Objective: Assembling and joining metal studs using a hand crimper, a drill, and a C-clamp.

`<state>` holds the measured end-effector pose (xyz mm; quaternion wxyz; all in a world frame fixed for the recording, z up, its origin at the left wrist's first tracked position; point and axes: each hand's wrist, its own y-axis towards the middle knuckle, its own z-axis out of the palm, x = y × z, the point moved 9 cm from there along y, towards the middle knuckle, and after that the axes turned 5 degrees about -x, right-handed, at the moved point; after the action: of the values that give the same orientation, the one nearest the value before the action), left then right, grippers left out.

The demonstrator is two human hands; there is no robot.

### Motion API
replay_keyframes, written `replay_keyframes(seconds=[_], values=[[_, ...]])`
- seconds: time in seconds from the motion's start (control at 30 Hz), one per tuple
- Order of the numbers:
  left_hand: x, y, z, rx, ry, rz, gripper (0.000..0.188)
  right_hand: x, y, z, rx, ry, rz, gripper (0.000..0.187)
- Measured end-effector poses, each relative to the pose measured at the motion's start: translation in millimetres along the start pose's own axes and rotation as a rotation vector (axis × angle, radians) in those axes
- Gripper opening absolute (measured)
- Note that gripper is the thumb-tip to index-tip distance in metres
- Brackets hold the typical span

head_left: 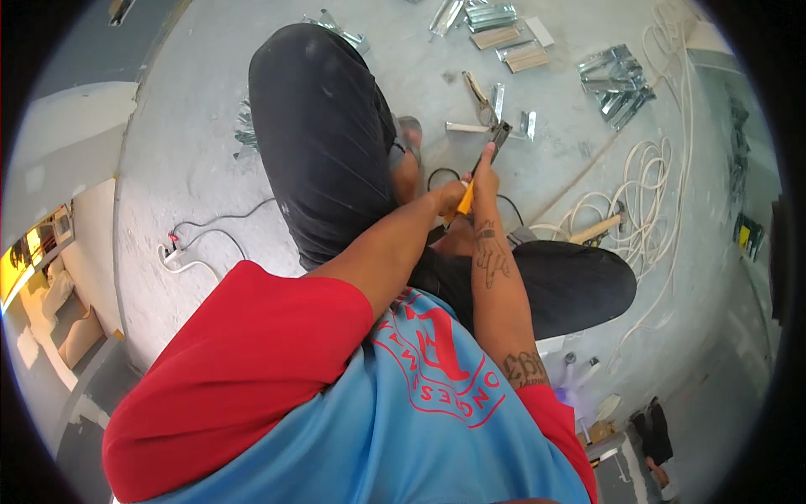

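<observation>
Both my hands meet in front of me, between my bent legs, on a long tool with a yellow body [465, 200] and a dark head; its exact kind is not clear. My right hand [485, 175] wraps round its upper part, thumb along it. My left hand [453, 195] is closed at its lower part, its fingers partly hidden. Just beyond the tool's head, a narrow metal strip [467, 128] and short bent metal pieces [528, 124] lie on the floor. Locking pliers [479, 99] lie beside them.
Stacks of metal profiles [491, 17] lie ahead, with another pile [614, 82] at the far right. A coiled white cable [651, 172] and a wooden-handled hammer [598, 228] are on the right. At left sits a white socket block [173, 254] with cords. Another person [653, 433] is at lower right.
</observation>
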<state>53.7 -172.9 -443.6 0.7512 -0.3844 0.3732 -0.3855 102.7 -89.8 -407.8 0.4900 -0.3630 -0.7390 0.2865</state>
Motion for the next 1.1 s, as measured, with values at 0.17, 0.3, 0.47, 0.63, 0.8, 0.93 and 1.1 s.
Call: replay_keyframes(seconds=[0.17,0.3,0.47,0.63,0.8,0.93,1.1], values=[[3.8,7.9,3.6,0.097,-0.033,-0.008,0.037,-1.5,3.9,-8.3,-0.125,-0.211,-0.049,0.08],[6.2,9.0,1.3,0.055,-0.174,-0.094,0.035,12.5,-4.2,-13.5,-0.253,-0.455,-0.139,0.082],[-23.2,1.8,21.3,0.123,-0.22,0.031,0.038,41.3,-5.8,-27.1,-0.409,-0.379,-0.286,0.074],[-29.2,25.9,34.6,0.109,-0.305,0.065,0.04,51.7,25.8,-39.5,-0.385,-0.404,-0.252,0.071],[-13.6,63.5,41.0,0.273,-0.305,-0.046,0.04,39.7,30.3,-33.9,-0.396,-0.489,-0.289,0.07],[-11.3,72.1,42.3,0.337,-0.309,-0.027,0.046,51.2,14.0,-59.5,-0.472,-0.665,-0.334,0.064],[-1.0,67.9,27.6,0.182,-0.147,-0.105,0.056,65.5,14.7,-79.7,0.197,-0.031,0.056,0.062]])
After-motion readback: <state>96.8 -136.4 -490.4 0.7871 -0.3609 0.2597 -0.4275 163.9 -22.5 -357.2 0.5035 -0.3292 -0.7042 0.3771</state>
